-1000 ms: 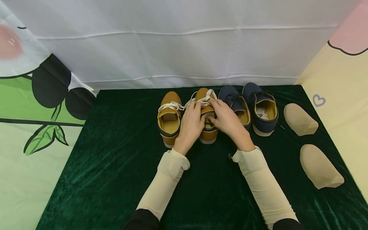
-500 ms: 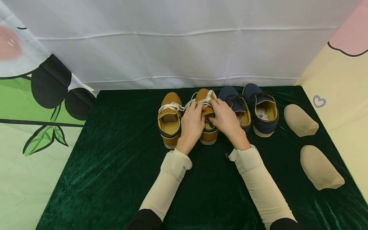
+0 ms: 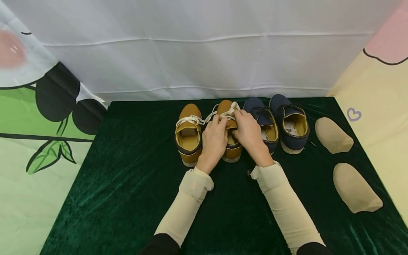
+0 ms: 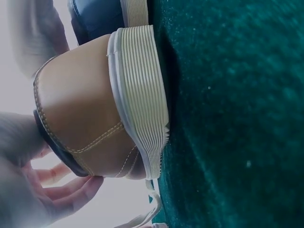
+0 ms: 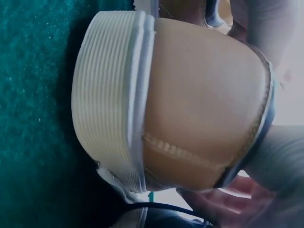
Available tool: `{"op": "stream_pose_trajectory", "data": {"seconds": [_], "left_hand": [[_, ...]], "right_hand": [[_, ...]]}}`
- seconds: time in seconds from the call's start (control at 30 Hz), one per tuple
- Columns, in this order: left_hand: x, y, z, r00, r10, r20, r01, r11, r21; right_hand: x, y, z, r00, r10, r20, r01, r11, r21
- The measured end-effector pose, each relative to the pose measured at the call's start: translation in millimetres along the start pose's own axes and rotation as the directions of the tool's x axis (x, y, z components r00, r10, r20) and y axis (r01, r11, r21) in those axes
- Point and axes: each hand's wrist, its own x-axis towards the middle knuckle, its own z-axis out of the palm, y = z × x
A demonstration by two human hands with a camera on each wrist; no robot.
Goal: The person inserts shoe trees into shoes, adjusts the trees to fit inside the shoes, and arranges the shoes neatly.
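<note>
A tan shoe [image 3: 232, 154] with white laces [image 3: 234, 106] stands on the green cloth, toe away from me. My left hand [image 3: 215, 138] grips its left side near the opening, and my right hand [image 3: 249, 131] grips the opposite side, thumbs by the tongue. In the left wrist view, curled fingers [image 4: 78, 194] lie along the shoe's upper, with its ribbed pale sole flat on the cloth. The right wrist view has fingers [image 5: 223, 204] against the far side of the heel collar. The thumb tips are partly hidden.
Left of my hands stands the matching tan shoe [image 3: 188, 156], its lace tied. Two navy shoes [image 3: 269, 146] [image 3: 292, 143] stand close on the right. Two beige shoe-shaped inserts [image 3: 333, 136] [image 3: 357, 187] lie farther right on the green cloth [image 3: 127, 184]. A white sheet [image 3: 204, 67] hangs behind.
Both hands stay at the same tan shoe. My right forearm has shifted slightly left, and the shoe's tongue now sits nearer the laces between my thumbs.
</note>
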Motion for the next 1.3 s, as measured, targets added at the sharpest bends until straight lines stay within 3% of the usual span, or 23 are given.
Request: {"op": "stream_pose_trajectory", "data": {"seconds": [0.2,0.33,0.67,1.1,1.3], "left_hand": [[2.7,2.8,-1.5,1.0,-0.008,0.006,0.008,1.0,0.023],[3.3,3.3,-3.0,1.0,-0.008,0.002,0.008,0.999,0.042],[5.7,1.3,-1.1,1.0,-0.001,-0.03,0.002,0.999,0.032],[4.4,-0.9,-0.5,0.999,0.0,-0.035,0.001,0.999,0.034],[4.9,0.0,1.1,0.999,0.004,-0.048,-0.003,0.999,0.034]], "right_hand": [[-1.2,3,-12,0.993,-0.065,0.098,0.065,0.998,-0.003],[-1.9,5,-16,0.99,-0.072,0.123,0.068,0.997,0.032],[-7.5,3,-4,0.997,-0.073,-0.01,0.073,0.997,0.005],[-20.7,7,-9,0.994,-0.11,0.007,0.109,0.993,0.05],[-34.2,13,-15,0.993,-0.112,-0.031,0.114,0.99,0.087]]}}
